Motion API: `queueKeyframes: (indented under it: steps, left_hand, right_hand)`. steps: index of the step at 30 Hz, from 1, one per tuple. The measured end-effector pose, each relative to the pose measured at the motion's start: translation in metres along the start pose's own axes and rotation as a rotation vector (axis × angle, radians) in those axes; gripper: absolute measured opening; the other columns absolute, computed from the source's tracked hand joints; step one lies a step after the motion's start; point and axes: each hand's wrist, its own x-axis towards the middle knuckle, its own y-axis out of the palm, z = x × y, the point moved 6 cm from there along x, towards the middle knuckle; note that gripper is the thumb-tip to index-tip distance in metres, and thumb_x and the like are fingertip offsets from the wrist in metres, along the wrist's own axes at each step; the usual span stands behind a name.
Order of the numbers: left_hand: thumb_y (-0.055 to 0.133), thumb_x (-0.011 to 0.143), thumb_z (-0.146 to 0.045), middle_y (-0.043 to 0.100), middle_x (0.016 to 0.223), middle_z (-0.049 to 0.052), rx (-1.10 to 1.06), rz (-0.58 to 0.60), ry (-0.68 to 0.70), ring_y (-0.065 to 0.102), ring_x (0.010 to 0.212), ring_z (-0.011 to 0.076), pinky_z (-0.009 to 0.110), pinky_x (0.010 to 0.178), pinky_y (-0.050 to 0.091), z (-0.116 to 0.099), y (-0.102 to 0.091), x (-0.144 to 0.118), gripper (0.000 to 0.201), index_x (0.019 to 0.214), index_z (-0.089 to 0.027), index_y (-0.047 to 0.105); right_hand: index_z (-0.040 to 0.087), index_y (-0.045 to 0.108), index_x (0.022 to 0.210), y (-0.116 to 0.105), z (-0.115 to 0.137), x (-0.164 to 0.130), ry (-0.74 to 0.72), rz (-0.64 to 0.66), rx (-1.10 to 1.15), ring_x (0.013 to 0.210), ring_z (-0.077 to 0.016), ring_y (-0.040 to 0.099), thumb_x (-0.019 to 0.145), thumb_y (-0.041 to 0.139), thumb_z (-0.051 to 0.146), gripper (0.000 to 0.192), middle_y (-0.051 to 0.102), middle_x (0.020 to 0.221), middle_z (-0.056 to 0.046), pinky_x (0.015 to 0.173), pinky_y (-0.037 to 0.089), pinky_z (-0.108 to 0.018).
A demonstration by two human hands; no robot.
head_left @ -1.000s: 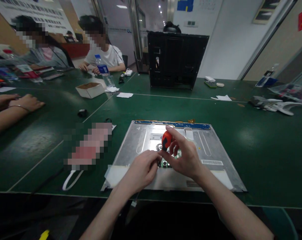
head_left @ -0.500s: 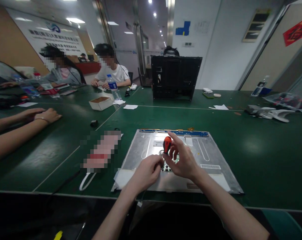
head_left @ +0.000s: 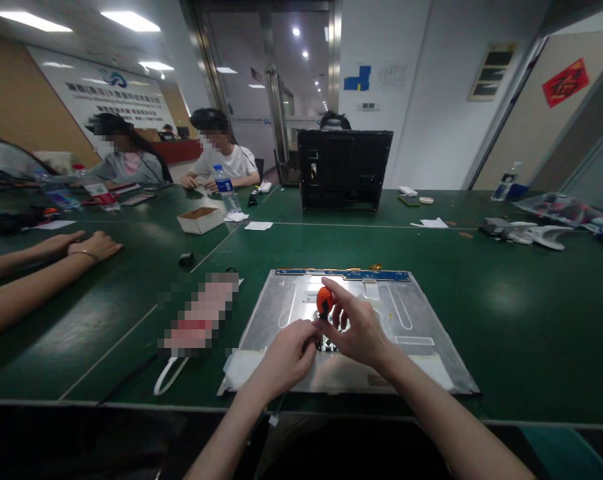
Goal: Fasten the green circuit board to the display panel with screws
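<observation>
A flat metal-backed display panel lies on the green table in front of me, with a blue circuit strip along its far edge. Upright over a small circuit board at its middle stands a screwdriver with a short orange and black handle. My right hand is curled about this handle, index finger by its top and thumb low down. Beside the handle's lower end, my left hand is closed in a pinch; what sits between its fingertips is hidden. The screwdriver's tip is also hidden.
Left of the panel lies a blurred-out pinkish item with a white loop. Farther off are an open small box, a water bottle and a black monitor housing. Another person's forearms rest at the left.
The view has tilted up a little, shifting everything slightly down. Both hands stay at the screwdriver, and its handle leans or has turned slightly between my right fingers.
</observation>
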Motion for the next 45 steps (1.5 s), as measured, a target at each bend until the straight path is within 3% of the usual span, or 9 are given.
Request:
queueKeyframes:
  steps: [6,15,23,30,37,45]
  left_hand:
    - [0.04,0.08,-0.008,0.063,0.08,0.005,-0.011,0.037,0.019,0.057,0.076,0.0199,0.03,0.071,0.044,-0.0013,0.0007,-0.0017,0.021,0.082,-0.017,0.058]
    - [0.041,0.082,-0.009,0.063,0.078,0.005,0.003,0.001,0.035,0.059,0.075,0.0204,0.029,0.068,0.045,-0.0052,-0.0033,-0.0006,0.018,0.075,-0.019,0.054]
    - [0.041,0.081,-0.009,0.066,0.082,0.006,-0.002,0.037,0.032,0.059,0.078,0.021,0.032,0.073,0.047,-0.0024,0.0001,-0.0005,0.021,0.083,-0.018,0.059]
    - [0.041,0.081,-0.01,0.063,0.078,0.005,0.007,0.001,0.034,0.059,0.075,0.0206,0.03,0.069,0.046,-0.0014,-0.0012,-0.0003,0.017,0.077,-0.019,0.055]
    - [0.04,0.08,-0.01,0.063,0.078,0.004,-0.002,0.025,0.024,0.059,0.075,0.0206,0.031,0.069,0.046,-0.002,-0.0005,0.0005,0.019,0.08,-0.018,0.057]
    - [0.041,0.081,-0.009,0.063,0.077,0.004,0.011,-0.004,0.036,0.059,0.075,0.0199,0.03,0.069,0.046,-0.0019,-0.0011,-0.0001,0.018,0.078,-0.019,0.056]
  right_hand:
    - [0.022,0.021,0.153,-0.0006,0.001,-0.0008,0.033,0.009,0.042,0.053,-0.0104,0.058,0.088,0.054,0.017,0.073,0.066,0.082,0.0,0.049,0.046,-0.021]
    - [0.026,0.028,0.148,0.001,0.0003,0.0,0.02,0.006,0.015,0.049,-0.0092,0.052,0.089,0.059,0.025,0.066,0.066,0.084,0.001,0.047,0.044,-0.022]
    - [0.02,0.018,0.154,0.0021,0.001,-0.0014,0.05,0.05,0.057,0.054,-0.0118,0.058,0.088,0.053,0.017,0.075,0.065,0.081,0.0,0.05,0.048,-0.024]
    - [0.024,0.022,0.152,0.0029,-0.0018,-0.0005,0.061,0.06,0.047,0.053,-0.0093,0.054,0.088,0.06,0.022,0.074,0.066,0.088,0.0,0.049,0.047,-0.022]
    - [0.024,0.017,0.155,0.0025,-0.0003,0.0002,0.043,0.053,0.056,0.053,-0.0096,0.055,0.09,0.055,0.019,0.075,0.067,0.087,-0.001,0.048,0.046,-0.021]
    - [0.024,0.024,0.151,0.0022,-0.0018,-0.0006,0.057,0.03,0.059,0.051,-0.009,0.056,0.09,0.059,0.025,0.07,0.065,0.084,0.001,0.045,0.043,-0.02]
